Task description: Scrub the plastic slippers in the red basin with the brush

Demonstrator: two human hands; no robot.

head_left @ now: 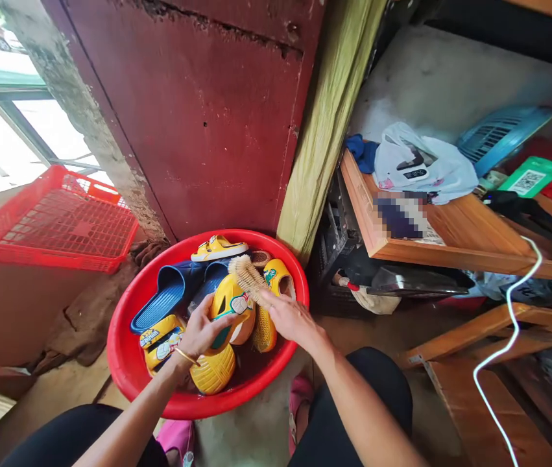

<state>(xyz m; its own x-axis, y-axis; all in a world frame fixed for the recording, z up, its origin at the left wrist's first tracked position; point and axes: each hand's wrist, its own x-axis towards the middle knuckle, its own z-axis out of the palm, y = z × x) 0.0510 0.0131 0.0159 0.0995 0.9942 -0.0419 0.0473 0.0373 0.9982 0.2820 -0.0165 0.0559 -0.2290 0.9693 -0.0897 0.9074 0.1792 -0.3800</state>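
A large red basin (120, 350) holds several sandals and clogs in dark water. My left hand (204, 329) grips a yellow clog (227, 299) with a cartoon figure on it, above the basin's middle. In my right hand (288, 316) is a scrub brush (247, 277) with pale bristles, held against the clog's upper right side. A blue slide (161, 301) lies at the left of the basin, with a yellow sandal (161, 344) below it. Another yellow sandal (220, 248) rests at the back rim. A yellow sole (213, 371) faces up near the front.
Left of the basin is a red plastic crate (71, 224). Behind stands a dark red door (198, 117) beside a yellowish post (327, 130). A wooden table (455, 227) with a white plastic bag (421, 165) is at the right, where a white cable (509, 337) hangs down.
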